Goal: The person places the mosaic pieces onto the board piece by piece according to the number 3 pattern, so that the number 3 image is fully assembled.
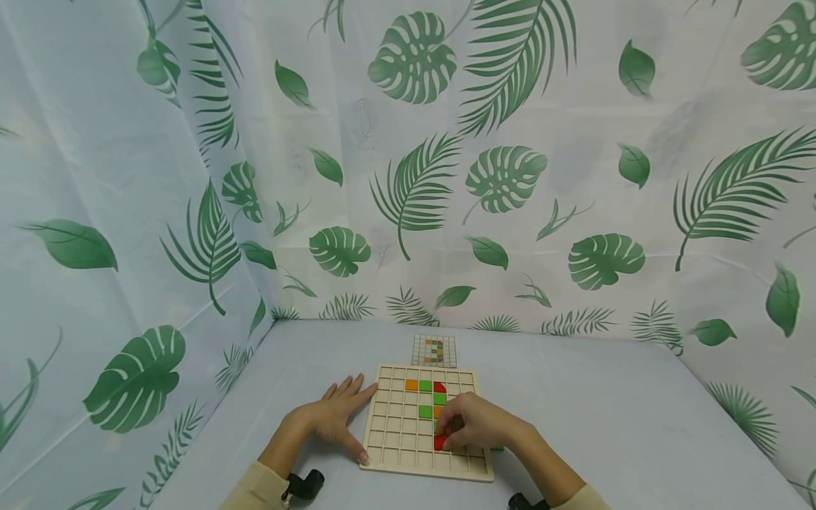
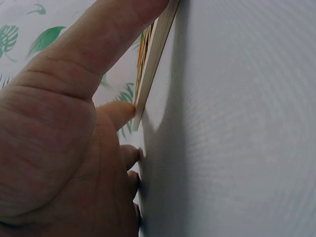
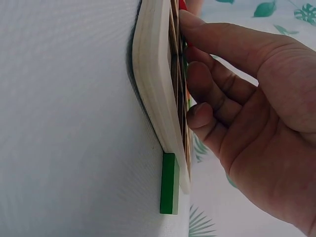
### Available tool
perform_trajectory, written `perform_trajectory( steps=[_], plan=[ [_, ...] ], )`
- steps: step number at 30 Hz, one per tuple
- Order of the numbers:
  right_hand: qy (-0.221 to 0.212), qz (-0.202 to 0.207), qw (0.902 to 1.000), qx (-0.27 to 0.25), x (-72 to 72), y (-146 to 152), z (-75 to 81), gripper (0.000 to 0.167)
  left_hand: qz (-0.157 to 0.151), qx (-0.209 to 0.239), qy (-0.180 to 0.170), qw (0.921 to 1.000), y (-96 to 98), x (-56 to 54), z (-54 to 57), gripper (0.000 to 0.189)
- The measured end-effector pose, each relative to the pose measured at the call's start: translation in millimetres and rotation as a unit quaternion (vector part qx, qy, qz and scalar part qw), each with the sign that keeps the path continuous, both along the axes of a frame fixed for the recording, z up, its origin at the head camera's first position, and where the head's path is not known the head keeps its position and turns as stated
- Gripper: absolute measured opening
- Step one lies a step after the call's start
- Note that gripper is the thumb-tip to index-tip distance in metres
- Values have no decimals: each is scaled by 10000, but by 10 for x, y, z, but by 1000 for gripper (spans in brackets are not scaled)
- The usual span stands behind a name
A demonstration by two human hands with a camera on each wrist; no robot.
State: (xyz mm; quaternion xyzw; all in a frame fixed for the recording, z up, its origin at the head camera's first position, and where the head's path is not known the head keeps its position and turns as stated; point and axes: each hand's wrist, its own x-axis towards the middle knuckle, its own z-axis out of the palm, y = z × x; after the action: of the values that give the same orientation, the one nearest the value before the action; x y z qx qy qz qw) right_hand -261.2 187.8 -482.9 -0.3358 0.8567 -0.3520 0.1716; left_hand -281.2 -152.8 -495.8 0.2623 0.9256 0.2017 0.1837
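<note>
A wooden grid board (image 1: 399, 444) lies on the table with orange, green and red square tiles set in some of its cells. My left hand (image 1: 333, 418) is spread at the board's left side, thumb at the near corner and index finger at the edge higher up. Over the right half of the board, my right hand (image 1: 474, 421) pinches a red tile (image 1: 440, 443) between thumb and fingers, down at a cell near the front. Its curled fingers partly cover the tiles behind. In the right wrist view, the thumb presses at the red tile (image 3: 182, 5).
Just beyond the board is a smaller card (image 1: 435, 350) printed with a grid of coloured squares. A loose green tile (image 3: 170, 182) sits against the board's right edge. The white table (image 1: 605, 411) meets a leaf-patterned cloth (image 1: 542, 297) at the back and left.
</note>
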Motion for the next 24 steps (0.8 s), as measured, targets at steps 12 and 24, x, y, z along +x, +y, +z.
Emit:
perform_trajectory(
  steps=[12,24],
  plan=[
    [-20,20,10000,-41,9,-8,17,13,-56,9,5,10000,-13,-19,-19,132],
    [-31,8,10000,-69,13,-2,-4,14,-92,-8,9,10000,-15,-19,-13,132]
  ],
)
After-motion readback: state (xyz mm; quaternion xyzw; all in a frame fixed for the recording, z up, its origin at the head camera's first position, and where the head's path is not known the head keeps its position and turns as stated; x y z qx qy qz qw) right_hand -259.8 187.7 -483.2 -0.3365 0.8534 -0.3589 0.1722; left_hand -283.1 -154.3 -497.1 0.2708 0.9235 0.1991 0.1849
